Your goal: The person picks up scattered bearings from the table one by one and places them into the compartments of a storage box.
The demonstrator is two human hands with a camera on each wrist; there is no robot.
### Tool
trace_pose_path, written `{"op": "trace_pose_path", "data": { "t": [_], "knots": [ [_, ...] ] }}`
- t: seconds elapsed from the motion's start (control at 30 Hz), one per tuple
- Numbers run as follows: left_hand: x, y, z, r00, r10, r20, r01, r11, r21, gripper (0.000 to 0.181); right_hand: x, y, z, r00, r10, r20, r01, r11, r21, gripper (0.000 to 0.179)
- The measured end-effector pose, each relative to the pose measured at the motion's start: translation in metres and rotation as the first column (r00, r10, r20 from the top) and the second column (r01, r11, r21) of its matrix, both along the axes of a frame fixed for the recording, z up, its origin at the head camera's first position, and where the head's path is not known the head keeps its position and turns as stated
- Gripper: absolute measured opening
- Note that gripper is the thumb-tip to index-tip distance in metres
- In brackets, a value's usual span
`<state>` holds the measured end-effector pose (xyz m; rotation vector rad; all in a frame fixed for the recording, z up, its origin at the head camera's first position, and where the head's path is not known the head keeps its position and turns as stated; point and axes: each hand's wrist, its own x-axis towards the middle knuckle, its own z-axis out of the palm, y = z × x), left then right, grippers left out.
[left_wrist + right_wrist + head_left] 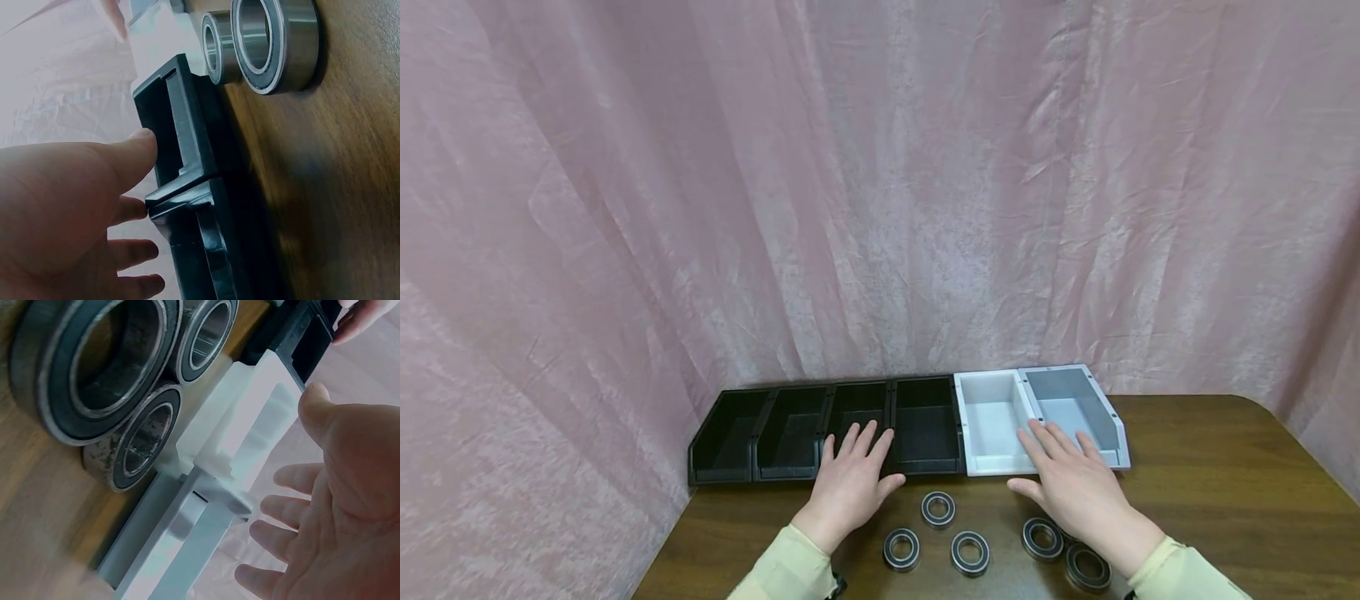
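My left hand [852, 487] hovers with spread fingers at the front of the black bins [928, 425], holding nothing. In the left wrist view its thumb [134, 156] points toward a bin's opening. Over the front edges of the white bin [996, 417] and the grey bin [1075, 412], my right hand [1071, 483] is spread flat and empty. Between the hands lie several ball bearings, among them one nearest the bins [938, 509]. Beneath the right hand a cluster of bearings [144, 437] sits close together, partly hidden by the hand in the head view.
The bins stand side by side along the back of the wooden table [1210, 467]. A pink curtain [880, 208] hangs right behind them and down the left side. The table's right corner is rounded.
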<state>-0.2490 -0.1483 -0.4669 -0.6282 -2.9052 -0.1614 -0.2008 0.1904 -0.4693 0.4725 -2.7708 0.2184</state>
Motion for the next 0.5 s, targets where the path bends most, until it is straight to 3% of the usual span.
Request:
{"op": "trace_pose_path", "data": {
  "t": [0.5],
  "knots": [
    [0.0,0.002,-0.003,0.999,-0.009,0.04,0.008,1.0,0.018,0.074,-0.012,-0.005,-0.002,0.996,0.003,0.085,-0.003,1.0,0.002,0.072]
  ]
}}
